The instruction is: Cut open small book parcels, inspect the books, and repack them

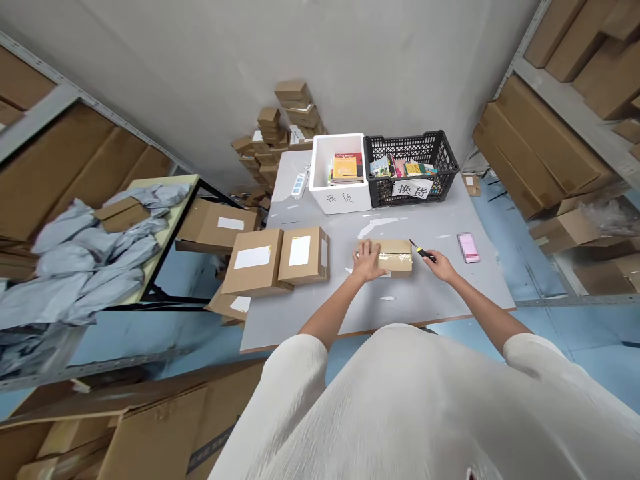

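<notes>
A small cardboard box with shiny tape along it lies on the grey table. My left hand grips the left end of this box, fingers over its top. In my right hand is a box cutter with a black and yellow handle. Its blade points up and left, close to the box's right end. A phone with a pink screen lies right of my right hand.
Behind stand a white foam box and a black crate, both holding books. Two labelled cartons sit at the left. Grey parcels cover a side table; shelves with cartons flank both sides.
</notes>
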Demonstrator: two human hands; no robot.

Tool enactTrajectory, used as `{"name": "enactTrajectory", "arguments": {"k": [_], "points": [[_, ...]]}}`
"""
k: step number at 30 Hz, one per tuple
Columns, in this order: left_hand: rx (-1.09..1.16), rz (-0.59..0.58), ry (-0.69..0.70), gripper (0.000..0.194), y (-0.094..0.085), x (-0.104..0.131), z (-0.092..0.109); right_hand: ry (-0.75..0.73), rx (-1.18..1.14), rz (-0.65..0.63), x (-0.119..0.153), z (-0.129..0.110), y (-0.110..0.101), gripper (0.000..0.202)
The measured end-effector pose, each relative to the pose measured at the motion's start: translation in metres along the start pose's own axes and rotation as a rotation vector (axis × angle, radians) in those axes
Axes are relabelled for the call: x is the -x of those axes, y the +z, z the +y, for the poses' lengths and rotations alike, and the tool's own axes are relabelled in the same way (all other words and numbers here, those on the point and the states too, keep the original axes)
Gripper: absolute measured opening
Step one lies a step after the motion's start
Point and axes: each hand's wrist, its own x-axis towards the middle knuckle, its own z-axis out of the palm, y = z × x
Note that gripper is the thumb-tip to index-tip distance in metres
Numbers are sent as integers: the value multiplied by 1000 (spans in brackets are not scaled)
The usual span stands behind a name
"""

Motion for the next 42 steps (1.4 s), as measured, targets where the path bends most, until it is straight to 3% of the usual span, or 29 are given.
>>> {"name": "enactTrajectory", "arguments": {"k": [3, 7, 14, 21, 26, 32, 35, 38, 42], "points": [[46, -33, -137, 119, -3, 11, -19, 27, -117, -61, -1, -9, 18, 44], [102, -38, -154, 106, -6, 13, -19, 28, -175, -69, -5, -19, 30, 41], [58, -57, -90, 92, -14, 5, 5, 100, -65, 77, -9, -20, 7, 46], [61, -90, -27, 79, -18, -18, 10, 142, -111, 176, -20, -11, -2, 53], [291, 69, -174, 77, -9, -30, 10, 167, -193, 153, -28, -9, 3, 55], [385, 133, -200, 92, 4, -27, 14, 233, -169, 114, -22, -4, 8, 49], [406, 184, -316, 97, 7, -30, 16, 247, -208, 129, -21, 1, 12, 45], [441, 215, -382, 87, 10, -33, 17, 275, -241, 123, -21, 8, 15, 42], [469, 136, -360, 67, 20, -29, 11, 295, -228, 74, -21, 16, 19, 45]]}}
